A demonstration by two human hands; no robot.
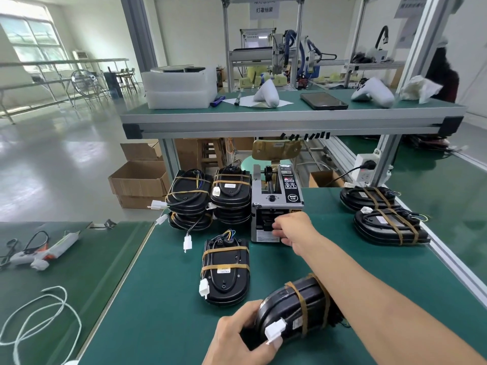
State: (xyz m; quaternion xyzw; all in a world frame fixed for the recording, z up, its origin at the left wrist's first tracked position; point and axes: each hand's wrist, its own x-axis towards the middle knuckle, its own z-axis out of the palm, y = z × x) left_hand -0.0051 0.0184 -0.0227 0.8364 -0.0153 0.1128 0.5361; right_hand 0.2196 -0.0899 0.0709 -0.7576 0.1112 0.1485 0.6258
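My left hand point(234, 335) grips the near end of a black oval lamp unit point(292, 309) bound with brown tape, its white connector by my thumb. The unit lies tilted on the green mat point(158, 299), partly under my right forearm. My right hand point(288, 229) reaches to the outlet of the grey tape dispenser point(276, 204), fingers curled at the slot; whether they pinch a tape piece is hidden. Another taped black unit point(226, 272) lies flat just left of centre.
Stacks of taped black units stand left of the dispenser point(208, 198) and at the right edge point(387, 219). An upper shelf point(290, 119) overhangs the bench. A glue gun point(39, 251) and white cord point(39, 317) lie on the left table. Cardboard boxes point(139, 180) sit on the floor.
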